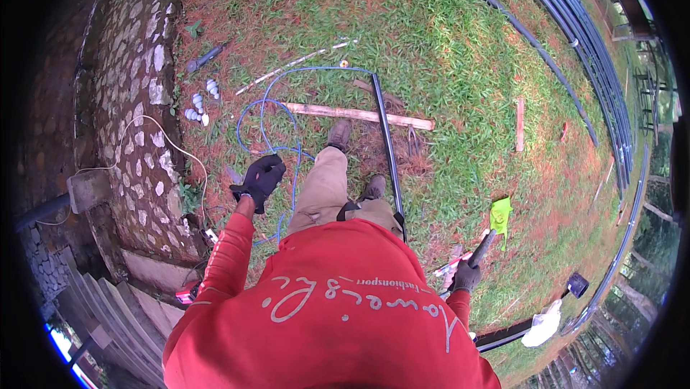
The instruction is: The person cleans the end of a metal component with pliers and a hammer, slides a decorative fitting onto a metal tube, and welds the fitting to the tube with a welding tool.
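Observation:
My left hand (pixel 260 179), in a black glove, hangs out in front of my red sleeve with loose fingers and nothing in it. It is just left of a looped blue hose (pixel 267 112) lying on the grass. My right hand (pixel 467 275), also gloved, grips a black-handled tool (pixel 482 248) low at my right side; a red and white part (pixel 450 266) shows beside it. A long black pipe (pixel 386 137) runs along my right leg, its far end on the grass by a wooden plank (pixel 359 113).
A stone wall (pixel 140 101) and steps (pixel 108 303) border the left. White fittings (pixel 201 101) lie near it. Stacked black pipes (pixel 589 51) curve along the right. A green cloth (pixel 501 213), a white bag (pixel 544 324) and wood scraps (pixel 519 124) lie on the grass.

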Available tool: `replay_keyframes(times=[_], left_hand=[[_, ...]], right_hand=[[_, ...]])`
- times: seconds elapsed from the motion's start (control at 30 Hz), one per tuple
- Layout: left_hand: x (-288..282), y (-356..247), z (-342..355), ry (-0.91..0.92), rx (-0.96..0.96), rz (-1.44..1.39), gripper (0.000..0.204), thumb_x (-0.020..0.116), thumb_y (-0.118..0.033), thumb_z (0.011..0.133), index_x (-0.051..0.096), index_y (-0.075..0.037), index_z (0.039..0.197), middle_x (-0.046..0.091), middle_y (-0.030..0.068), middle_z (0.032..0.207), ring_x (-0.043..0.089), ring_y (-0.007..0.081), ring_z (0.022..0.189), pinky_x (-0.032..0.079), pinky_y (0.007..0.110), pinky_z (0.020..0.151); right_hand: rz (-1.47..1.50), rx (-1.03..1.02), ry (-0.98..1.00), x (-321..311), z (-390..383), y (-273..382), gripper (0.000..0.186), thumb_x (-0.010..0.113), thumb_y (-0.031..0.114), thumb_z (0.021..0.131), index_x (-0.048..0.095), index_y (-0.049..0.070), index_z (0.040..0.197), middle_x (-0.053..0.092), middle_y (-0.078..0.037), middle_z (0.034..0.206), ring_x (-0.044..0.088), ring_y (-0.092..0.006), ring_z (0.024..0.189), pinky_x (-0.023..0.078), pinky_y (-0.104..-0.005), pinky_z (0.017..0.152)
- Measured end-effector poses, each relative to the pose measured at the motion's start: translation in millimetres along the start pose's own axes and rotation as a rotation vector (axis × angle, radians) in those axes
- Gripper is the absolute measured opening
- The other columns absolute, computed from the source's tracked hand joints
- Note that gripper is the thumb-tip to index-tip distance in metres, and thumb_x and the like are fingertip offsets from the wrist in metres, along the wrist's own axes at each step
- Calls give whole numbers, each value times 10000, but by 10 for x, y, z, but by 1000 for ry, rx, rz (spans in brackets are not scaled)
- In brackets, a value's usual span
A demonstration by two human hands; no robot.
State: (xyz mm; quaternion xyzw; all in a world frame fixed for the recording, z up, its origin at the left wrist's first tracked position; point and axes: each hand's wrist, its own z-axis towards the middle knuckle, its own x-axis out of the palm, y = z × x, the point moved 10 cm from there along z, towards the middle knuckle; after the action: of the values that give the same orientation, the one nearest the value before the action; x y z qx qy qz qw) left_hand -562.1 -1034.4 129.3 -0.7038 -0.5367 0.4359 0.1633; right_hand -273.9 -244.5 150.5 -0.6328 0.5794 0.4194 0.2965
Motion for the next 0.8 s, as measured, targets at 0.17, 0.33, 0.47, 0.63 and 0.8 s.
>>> replay_keyframes(times=[0.17,0.33,0.47,0.63,0.8], left_hand=[[112,-532,978,159,157,96,408,751,-149,1000,690,0,1375,759,109,1240,718,188,1099,592,355,978],[480,-626,2124,323,384,184,539,640,-1,948,602,-13,1486,695,116,1377,687,194,1198,581,359,1009],[971,-692,2802,385,361,238,604,688,-36,943,559,-30,1534,696,149,1372,684,244,1228,573,391,1033],[2035,-274,3859,451,552,412,643,746,-121,938,552,-43,1545,680,204,1428,661,324,1301,555,433,1072],[3472,546,5075,496,743,719,638,732,-199,917,563,-36,1510,663,256,1420,645,457,1299,539,519,1091]], right_hand=[[-121,84,-68,209,-492,-33,662,792,480,851,750,-71,1216,761,-316,1189,741,-461,1128,557,-543,996],[-337,164,-91,435,-909,241,675,735,539,903,749,-71,1191,763,-312,1205,721,-476,1175,544,-563,1024],[-358,124,-15,914,-546,378,721,799,499,848,698,-62,1290,744,-313,1241,696,-486,1208,545,-561,1012],[-367,-78,-26,2142,954,696,492,899,266,707,656,7,1047,751,-209,996,742,-394,936,573,-503,882],[-272,-363,-42,3777,2611,1719,415,875,237,727,636,41,1003,732,-179,909,724,-401,860,555,-509,805]])
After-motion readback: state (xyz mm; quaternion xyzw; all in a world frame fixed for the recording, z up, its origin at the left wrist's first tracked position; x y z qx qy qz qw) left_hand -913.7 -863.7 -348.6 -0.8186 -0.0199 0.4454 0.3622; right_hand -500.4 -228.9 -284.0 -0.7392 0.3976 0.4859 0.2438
